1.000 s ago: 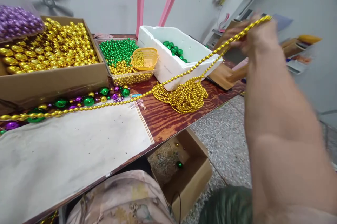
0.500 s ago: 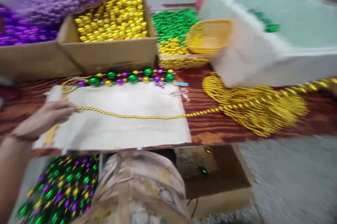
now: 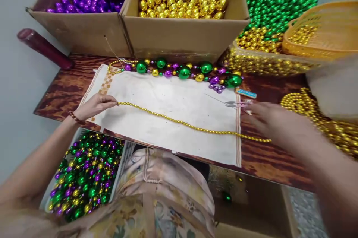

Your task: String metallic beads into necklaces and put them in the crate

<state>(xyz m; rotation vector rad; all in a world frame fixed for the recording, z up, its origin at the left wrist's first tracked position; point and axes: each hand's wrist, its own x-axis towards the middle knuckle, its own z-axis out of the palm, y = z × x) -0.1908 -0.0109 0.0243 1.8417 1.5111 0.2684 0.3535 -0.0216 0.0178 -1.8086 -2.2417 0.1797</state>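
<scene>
Head view: gold bead strand (image 3: 179,121) extended across the white cloth (image 3: 159,94) on the tabletop (image 3: 60,91).
The left hand (image 3: 96,106) pinches one end of the strand between thumb and fingers above the cloth's left part; the right hand (image 3: 270,119), blurred, is just right of the cloth, fingers near the scissors (image 3: 232,103) at the cloth's right edge. The strand reaches this hand's underside, but whether it is gripped cannot be told. A mixed-bead garland (image 3: 184,72) borders the cloth's far edge; piled gold strands (image 3: 299,105) lie farther right of the cloth.
</scene>
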